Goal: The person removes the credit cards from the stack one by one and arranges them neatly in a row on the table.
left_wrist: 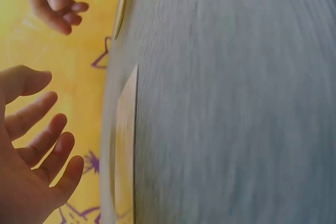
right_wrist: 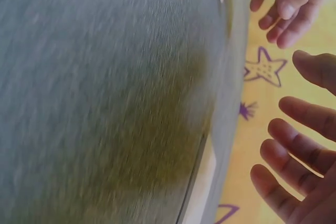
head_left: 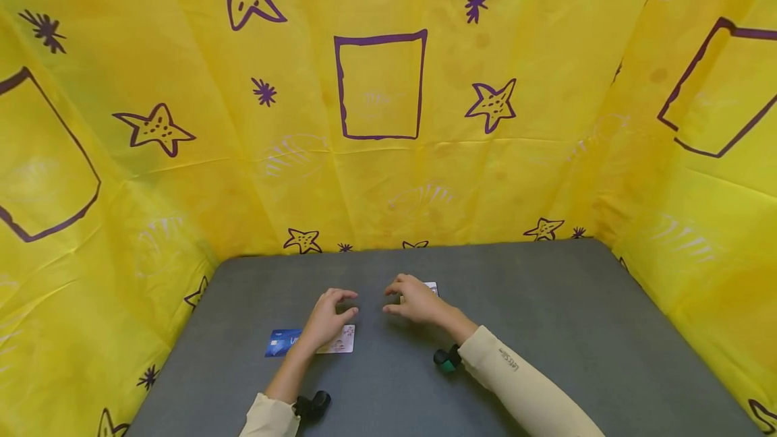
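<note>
My left hand hovers over the table, fingers loosely bent and apart from the thumb, holding nothing. Partly behind it lie a blue bank card with a chip and a pale flowered card; the hand hides where they meet. My right hand faces it across a gap, thumb and fingers spread with nothing between them. Another pale card shows behind the right hand, which covers most of it. In the left wrist view a card appears nearly edge-on; the right wrist view has one edge-on card low down.
The grey table runs back to a yellow cloth wall with purple starfish drawings, and similar cloth stands on both sides. Dark straps with small devices sit at both wrists.
</note>
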A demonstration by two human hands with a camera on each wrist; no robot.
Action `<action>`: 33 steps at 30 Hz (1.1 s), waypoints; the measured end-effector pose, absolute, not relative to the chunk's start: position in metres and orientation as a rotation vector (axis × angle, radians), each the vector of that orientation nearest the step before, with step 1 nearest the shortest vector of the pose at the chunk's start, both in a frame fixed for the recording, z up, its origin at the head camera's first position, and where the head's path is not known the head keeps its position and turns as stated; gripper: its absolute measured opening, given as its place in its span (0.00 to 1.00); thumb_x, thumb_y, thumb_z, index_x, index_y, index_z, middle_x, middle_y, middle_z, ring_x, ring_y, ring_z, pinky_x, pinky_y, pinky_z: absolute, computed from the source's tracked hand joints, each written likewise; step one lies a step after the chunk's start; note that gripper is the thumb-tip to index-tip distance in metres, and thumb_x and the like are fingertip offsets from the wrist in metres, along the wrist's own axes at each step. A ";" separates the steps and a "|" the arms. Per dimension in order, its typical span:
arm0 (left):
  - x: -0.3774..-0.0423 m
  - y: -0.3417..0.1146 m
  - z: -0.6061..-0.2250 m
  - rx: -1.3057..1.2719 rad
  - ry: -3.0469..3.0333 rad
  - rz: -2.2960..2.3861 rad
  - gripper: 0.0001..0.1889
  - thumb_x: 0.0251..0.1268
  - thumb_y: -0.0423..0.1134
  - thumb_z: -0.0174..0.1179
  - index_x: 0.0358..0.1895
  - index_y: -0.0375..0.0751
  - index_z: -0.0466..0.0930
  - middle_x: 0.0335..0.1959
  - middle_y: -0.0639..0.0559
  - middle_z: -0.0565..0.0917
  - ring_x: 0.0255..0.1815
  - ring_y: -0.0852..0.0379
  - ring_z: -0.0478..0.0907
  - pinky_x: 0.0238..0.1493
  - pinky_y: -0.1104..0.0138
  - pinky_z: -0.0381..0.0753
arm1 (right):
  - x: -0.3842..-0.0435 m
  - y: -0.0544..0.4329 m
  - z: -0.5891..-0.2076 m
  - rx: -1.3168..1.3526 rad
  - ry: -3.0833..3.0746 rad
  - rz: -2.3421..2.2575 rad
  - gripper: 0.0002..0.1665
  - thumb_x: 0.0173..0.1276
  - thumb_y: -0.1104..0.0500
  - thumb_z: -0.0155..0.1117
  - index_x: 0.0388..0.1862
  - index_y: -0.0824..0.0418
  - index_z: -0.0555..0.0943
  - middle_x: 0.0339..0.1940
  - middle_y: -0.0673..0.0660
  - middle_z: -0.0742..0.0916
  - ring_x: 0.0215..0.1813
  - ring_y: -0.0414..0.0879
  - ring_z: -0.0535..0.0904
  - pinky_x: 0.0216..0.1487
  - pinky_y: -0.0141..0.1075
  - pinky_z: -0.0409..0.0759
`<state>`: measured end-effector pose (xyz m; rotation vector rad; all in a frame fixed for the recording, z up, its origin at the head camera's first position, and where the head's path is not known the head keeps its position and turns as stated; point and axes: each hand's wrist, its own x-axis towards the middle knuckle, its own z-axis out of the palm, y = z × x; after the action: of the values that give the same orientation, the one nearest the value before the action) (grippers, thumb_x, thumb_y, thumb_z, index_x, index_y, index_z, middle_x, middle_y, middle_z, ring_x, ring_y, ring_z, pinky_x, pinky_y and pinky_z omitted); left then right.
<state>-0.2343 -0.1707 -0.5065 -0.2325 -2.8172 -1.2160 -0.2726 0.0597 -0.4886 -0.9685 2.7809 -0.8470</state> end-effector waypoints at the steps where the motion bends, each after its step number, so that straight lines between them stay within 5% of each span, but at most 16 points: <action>1: -0.235 -0.168 -0.507 -0.245 -2.814 -1.224 0.15 0.62 0.37 0.64 0.51 0.39 0.82 0.50 0.44 0.80 0.54 0.44 0.76 0.57 0.47 0.74 | -0.273 0.063 -0.489 -0.967 2.780 -0.860 0.21 0.64 0.51 0.69 0.50 0.63 0.84 0.42 0.58 0.82 0.41 0.48 0.75 0.43 0.38 0.74; 22: -0.253 -0.125 -0.511 -0.364 -2.784 -1.339 0.19 0.60 0.37 0.66 0.54 0.36 0.79 0.51 0.40 0.79 0.53 0.42 0.76 0.57 0.47 0.73 | -0.283 0.105 -0.498 -0.911 2.897 -0.976 0.21 0.60 0.56 0.70 0.48 0.68 0.84 0.41 0.61 0.82 0.43 0.55 0.77 0.46 0.46 0.75; 33: -0.266 -0.103 -0.516 -0.402 -2.839 -1.337 0.23 0.57 0.38 0.68 0.55 0.33 0.78 0.50 0.39 0.79 0.50 0.43 0.74 0.56 0.48 0.73 | -0.289 0.123 -0.510 -0.763 2.906 -0.991 0.23 0.58 0.56 0.72 0.49 0.68 0.82 0.43 0.62 0.81 0.41 0.50 0.75 0.44 0.42 0.73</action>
<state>-0.2664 -0.1029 -0.5155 -0.4019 -2.8386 -1.3371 -0.2893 0.1229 -0.5097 -0.7625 2.9061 -0.9909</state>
